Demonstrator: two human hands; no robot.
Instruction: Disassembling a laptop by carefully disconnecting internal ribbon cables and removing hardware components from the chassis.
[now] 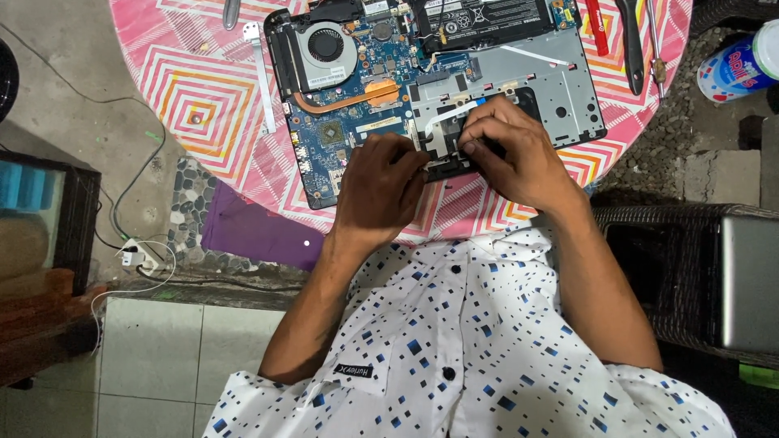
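Both hands are down on the opened laptop [454, 89] at the near edge of the desk [203, 89]. The left hand [377, 191] and right hand [507, 154] are pinching a small black component [445, 146] between fingertips, right beside the blue motherboard [349, 122] and cooling fan [326, 47].

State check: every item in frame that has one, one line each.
Laptop: bottom cover off, board and cooling fan exposed.
Black component: at the near edge, under both hands.
Left hand: fingers pressing on it.
Right hand: fingers gripping it.
Screwdriver: lying unused.
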